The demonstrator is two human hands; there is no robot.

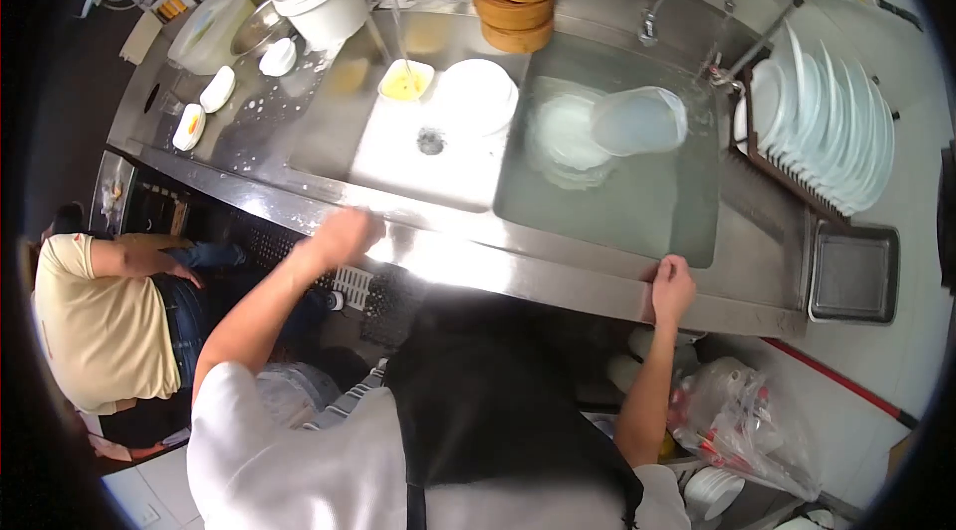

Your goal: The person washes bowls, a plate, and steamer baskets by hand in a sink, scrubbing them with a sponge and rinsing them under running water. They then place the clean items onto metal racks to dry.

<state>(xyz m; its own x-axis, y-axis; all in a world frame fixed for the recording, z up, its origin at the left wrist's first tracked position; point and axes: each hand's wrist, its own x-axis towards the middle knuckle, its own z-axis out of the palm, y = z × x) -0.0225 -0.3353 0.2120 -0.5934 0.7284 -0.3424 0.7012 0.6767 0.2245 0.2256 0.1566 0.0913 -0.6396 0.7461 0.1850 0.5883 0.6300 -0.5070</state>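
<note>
Two hands of mine at the sink, well apart. Right grip (674, 288): clenched on the front edge (558, 293) of the steel table (762, 276), near the front right corner of the water-filled basin (647, 221). Left grip (349, 234): blurred, fingers look curled, at the same edge in front of the other basin (398, 166); can't tell if it's clenched or touching.

So the edge lies right under my right grip and just by my left one; dishes all sit beyond both. Counts: two basins. Left basin has one stack of white plates (476, 97) and one small dish (406, 81) with yellow bits, one stream of water (394, 17) falling into it. Right basin has one translucent container (639, 122), tilted, overlapping white plates (570, 136) in the water, number unclear.

Behind: one stack of bamboo steamers (516, 7), two faucets. Far left: three small white dishes (218, 90), one with orange residue; one metal bowl (257, 30), one clear tub (209, 30), one lidded white bucket (321, 7). Right: one rack (797, 176) of upright plates (827, 132), too overlapped to count; one rectangular metal tray (853, 273). One other person (105, 321), pale yellow shirt, off to my left.
</note>
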